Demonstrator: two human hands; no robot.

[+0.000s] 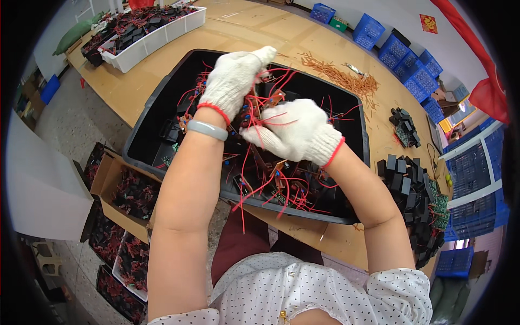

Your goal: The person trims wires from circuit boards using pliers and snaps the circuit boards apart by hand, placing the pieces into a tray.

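My left hand (pixel 233 81), in a white knit glove with a red cuff, is closed over a cluster of brown circuit boards (pixel 246 116) with blue parts and long red wires. The likewise gloved right hand (pixel 300 130) grips the same cluster from the right, its fingers curled and the thumb toward the left. The fingertips of both hands are partly hidden by wires and gloves. Beneath them is a large black tub (pixel 143 130). More wired boards (pixel 281 181) lie at its near side, and red wires hang over the near rim.
Black cases (pixel 403 184) and green boards (pixel 440 211) are heaped on the table's right. Thin brown strips (pixel 346 78) lie beyond the tub. A white bin (pixel 181 27) of wired parts stands far left. A filled cardboard box (pixel 103 187) and more bins are at lower left.
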